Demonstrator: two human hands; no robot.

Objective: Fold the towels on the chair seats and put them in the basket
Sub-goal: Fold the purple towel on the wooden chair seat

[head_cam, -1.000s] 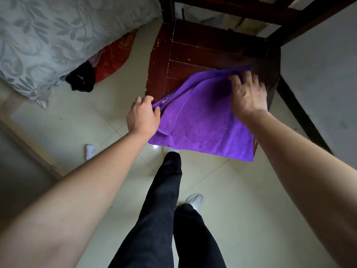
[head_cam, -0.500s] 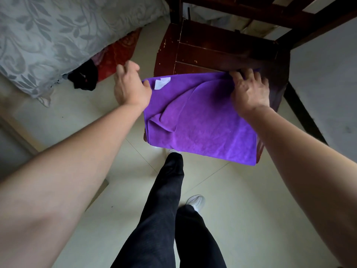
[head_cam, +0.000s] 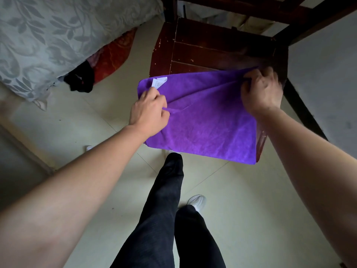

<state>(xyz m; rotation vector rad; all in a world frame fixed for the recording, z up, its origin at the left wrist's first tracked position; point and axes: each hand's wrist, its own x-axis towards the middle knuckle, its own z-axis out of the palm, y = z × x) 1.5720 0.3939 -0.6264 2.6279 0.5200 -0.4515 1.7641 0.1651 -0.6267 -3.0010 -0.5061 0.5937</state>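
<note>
A purple towel (head_cam: 208,122) lies across the front of a dark red wooden chair seat (head_cam: 212,49), its near edge hanging over the seat's front. A white label (head_cam: 159,82) shows at its far left corner. My left hand (head_cam: 148,113) pinches a fold of the towel near its left edge. My right hand (head_cam: 260,91) grips the towel's far right corner, lifted a little off the seat. No basket is in view.
A bed with a grey leaf-patterned cover (head_cam: 58,35) stands at the left, with red (head_cam: 114,53) and black cloth (head_cam: 81,78) under its edge. A white wall (head_cam: 324,84) is at the right. My legs and a white shoe (head_cam: 197,202) are on the pale tiled floor.
My left hand spread the towel's left side out, then came back down to pinch a fold near the left edge. My right hand changed from pressing flat to gripping the far right corner.
</note>
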